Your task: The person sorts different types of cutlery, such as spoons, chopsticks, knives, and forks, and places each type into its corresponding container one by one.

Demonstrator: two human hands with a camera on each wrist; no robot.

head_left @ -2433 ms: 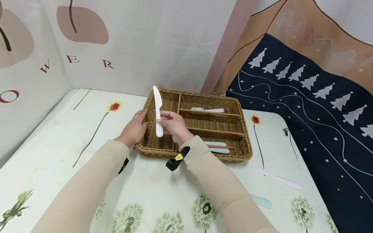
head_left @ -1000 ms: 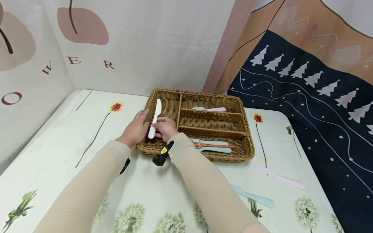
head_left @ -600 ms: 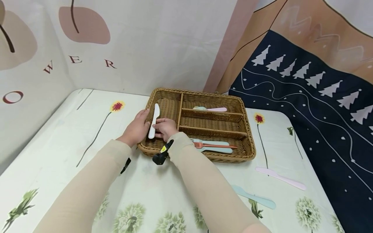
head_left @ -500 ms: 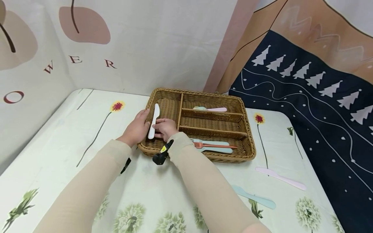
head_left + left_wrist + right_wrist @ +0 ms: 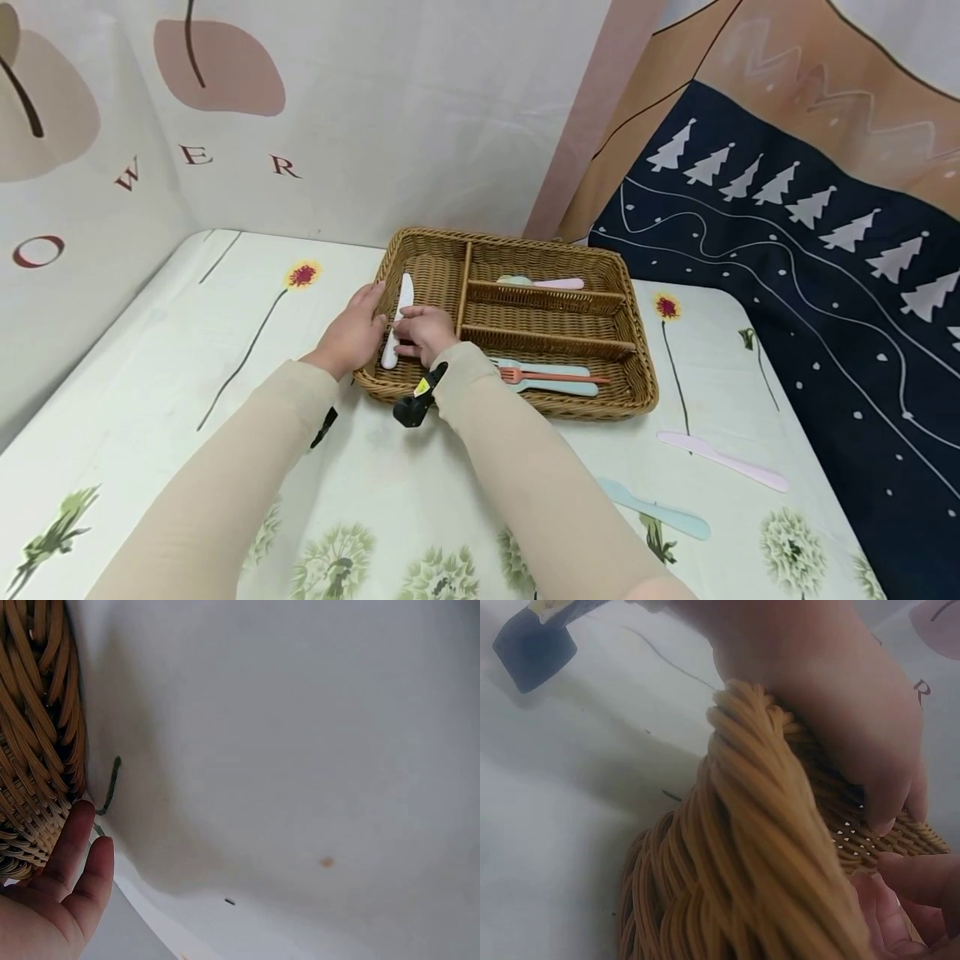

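Observation:
A white table knife [image 5: 406,292] slants along the long left compartment of a brown wicker cutlery basket [image 5: 592,407], low against its floor. My right hand [image 5: 427,329] reaches in and pinches the knife's handle between thumb and fingers. At the basket's left wall, my left hand [image 5: 351,335] grips the rim, thumb over the inside. In the left wrist view, fingers [image 5: 94,877] lie against the outer wicker [image 5: 37,712]. The right wrist view shows my right fingertips inside the basket, partly hidden behind the woven wall [image 5: 757,825].
Green and orange forks [image 5: 555,375] and a light green handle lie in the front compartment. A pink-handled piece [image 5: 558,283] lies in the back one. On the cloth to the right are a pink knife [image 5: 723,460] and a light green knife [image 5: 656,508].
My right hand has lowered the white knife from above the basket into the left compartment, where its blade has tipped down flatter. My left hand stays at the left rim.

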